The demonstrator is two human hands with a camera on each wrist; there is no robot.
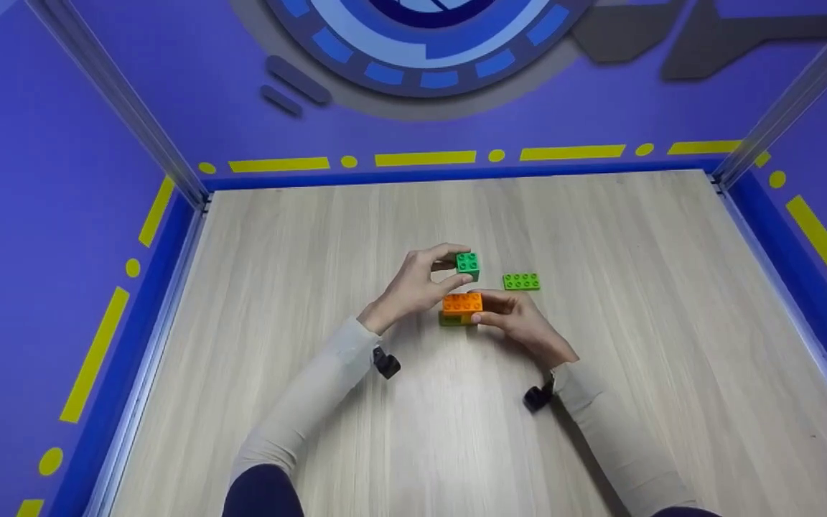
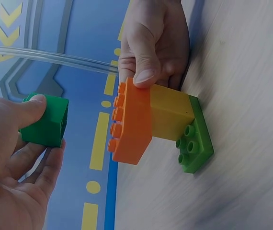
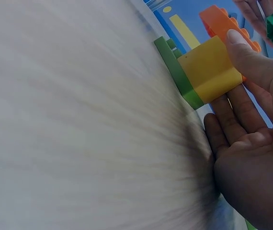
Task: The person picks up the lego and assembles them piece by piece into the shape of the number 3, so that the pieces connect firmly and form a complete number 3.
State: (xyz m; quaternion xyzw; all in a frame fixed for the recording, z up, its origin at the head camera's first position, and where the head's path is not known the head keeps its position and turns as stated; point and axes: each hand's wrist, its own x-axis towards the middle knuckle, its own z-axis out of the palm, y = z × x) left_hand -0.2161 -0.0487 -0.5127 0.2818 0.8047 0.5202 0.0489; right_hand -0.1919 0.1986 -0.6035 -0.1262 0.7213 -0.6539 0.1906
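Note:
My left hand (image 1: 417,283) pinches a small green toy brick (image 1: 467,265) between thumb and fingers, raised above the table. Just below it, to the right, my right hand (image 1: 525,323) grips a stack of bricks at its right end. An orange brick (image 1: 462,302) tops the stack and overhangs the yellow brick (image 2: 171,111) under it. At the bottom is a thin green brick (image 2: 201,148), with some studs exposed beside the yellow one. The left wrist view shows a gap between the small green brick and the stack. In the right wrist view, the thumb lies near the yellow-orange joint.
A light green brick (image 1: 521,281) lies studs up on the wooden table (image 1: 327,244), beyond my right hand. Blue-purple panels (image 1: 413,136) with yellow markings enclose the back and sides. Metal posts (image 1: 126,100) stand at the rear corners.

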